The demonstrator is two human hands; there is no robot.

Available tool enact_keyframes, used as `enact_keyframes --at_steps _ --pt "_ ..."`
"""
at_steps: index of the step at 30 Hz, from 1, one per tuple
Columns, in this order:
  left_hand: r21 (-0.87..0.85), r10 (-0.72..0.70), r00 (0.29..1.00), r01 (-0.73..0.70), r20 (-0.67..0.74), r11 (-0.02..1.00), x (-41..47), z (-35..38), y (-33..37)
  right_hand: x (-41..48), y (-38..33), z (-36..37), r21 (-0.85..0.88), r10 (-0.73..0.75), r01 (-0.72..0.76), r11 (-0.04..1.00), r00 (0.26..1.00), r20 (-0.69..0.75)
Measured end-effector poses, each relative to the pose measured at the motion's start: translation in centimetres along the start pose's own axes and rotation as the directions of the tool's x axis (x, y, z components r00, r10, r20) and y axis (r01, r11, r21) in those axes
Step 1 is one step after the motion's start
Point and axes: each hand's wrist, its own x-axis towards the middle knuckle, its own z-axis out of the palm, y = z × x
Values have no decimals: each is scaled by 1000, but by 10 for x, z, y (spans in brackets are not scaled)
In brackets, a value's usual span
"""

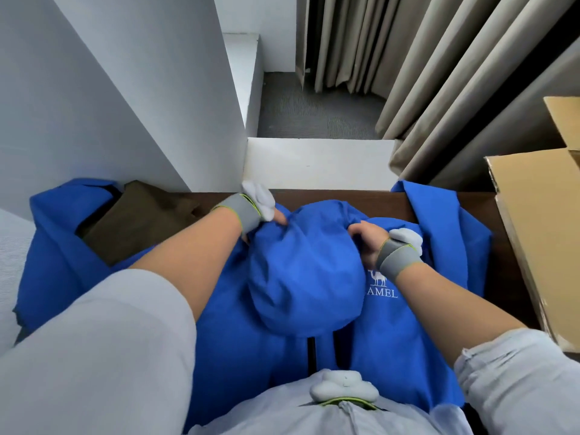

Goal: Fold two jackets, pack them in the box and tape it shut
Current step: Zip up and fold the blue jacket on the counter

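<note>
Smooth blue jacket (pixel 398 356) covers the table's (pixel 505 277) near edge. The left hand (pixel 277 217) and right hand (pixel 365 240) both clutch its rounded, puffy hood (pixel 301 277). A stiff cardboard box (pixel 533 199) sits at the right edge.

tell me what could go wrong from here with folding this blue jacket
The hood, gripped by the left hand and right hand, looks puffy and bunched; it may spring back and leave a bulky fold.
A sleeve of the blue jacket reaches the back edge of the table by the box; it could slip off or snag.
The olive fabric lies crumpled close by and might get dragged along.
</note>
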Motion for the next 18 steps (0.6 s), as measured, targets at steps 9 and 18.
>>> enact_keyframes --at_steps 9,18 --pt "-792 -32 914 368 405 488 8 55 -92 -15 -18 -3 158 -15 -2 987 994 105" --pt "-991 68 996 -71 -64 109 -9 33 -51 -31 -14 -21 212 -71 26 977 976 207"
